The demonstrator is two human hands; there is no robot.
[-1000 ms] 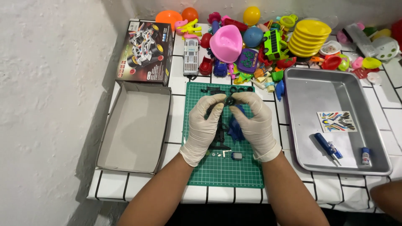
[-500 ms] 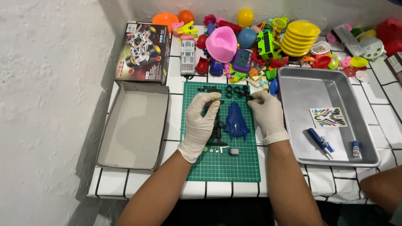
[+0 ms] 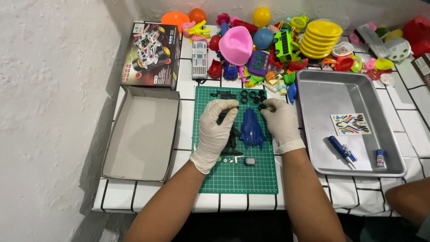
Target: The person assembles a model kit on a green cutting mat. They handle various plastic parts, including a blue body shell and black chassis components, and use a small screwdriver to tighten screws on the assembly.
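Both my hands wear white gloves over a green cutting mat [image 3: 233, 179]. My left hand [image 3: 216, 127] rests on a black model-car chassis [image 3: 231, 139], fingers curled on its upper end. My right hand [image 3: 280, 121] pinches a small black wheel [image 3: 262, 106] at its fingertips. Between the hands lies a blue car body shell [image 3: 252, 129]. More black tyres [image 3: 251, 95] and a black parts frame [image 3: 224, 95] sit at the mat's far edge. Small parts and a grey motor [image 3: 249, 161] lie near my left wrist.
An open empty cardboard box [image 3: 141, 132] sits left of the mat, its printed lid [image 3: 151, 56] behind it. A metal tray [image 3: 322, 96] on the right holds a sticker sheet [image 3: 351, 124], a blue screwdriver [image 3: 342, 149] and a small tube [image 3: 380, 157]. Colourful plastic toys [image 3: 277, 40] crowd the back.
The blue body shell has been set down on the mat between my hands. My right hand moved up to the tyres and took one; my left hand stays on the chassis.
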